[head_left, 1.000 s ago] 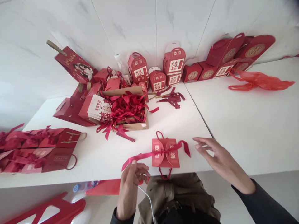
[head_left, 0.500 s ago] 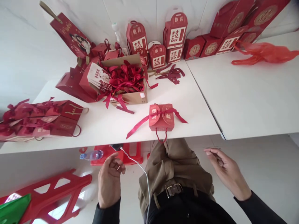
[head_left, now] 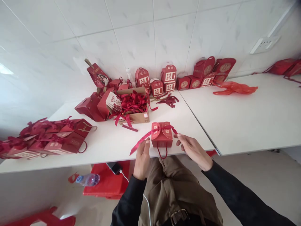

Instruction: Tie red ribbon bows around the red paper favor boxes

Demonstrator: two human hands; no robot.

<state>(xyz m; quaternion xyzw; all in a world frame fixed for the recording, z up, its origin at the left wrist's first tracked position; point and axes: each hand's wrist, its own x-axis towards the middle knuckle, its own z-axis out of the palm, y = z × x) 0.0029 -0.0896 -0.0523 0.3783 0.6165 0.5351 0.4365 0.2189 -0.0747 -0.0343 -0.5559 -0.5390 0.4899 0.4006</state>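
Far left on the smooth white tabletop point(head_left: 110, 142): a double row of glossy red cardboard gift boxes point(head_left: 76, 142), topped with ribbon bows. Right of these, an open brown cardboard carton point(head_left: 138, 118) contains tangled dark-red, satin-looking ribbons point(head_left: 133, 102); a fanned stack of white printed cards point(head_left: 114, 102) leans at its left end.

Left hand point(head_left: 142, 158): fingers close together, lightly curled, just beside the ribbon's left tail; contact cannot be told.

Small red cardboard box with two rounded top flaps point(head_left: 162, 139): upright at the table's near edge, flaps meeting mid-top, twisted cord handle point(head_left: 162, 152) hanging nearward over the edge. Flat crimson ribbon point(head_left: 139, 142) crosses the top; long axis left–right, left tail slanting near.

Right hand point(head_left: 191, 150): fingers bent, slightly apart, at the right tail; pinch cannot be told.

Far right: crumpled, translucent orange-red plastic bag point(head_left: 235, 88).
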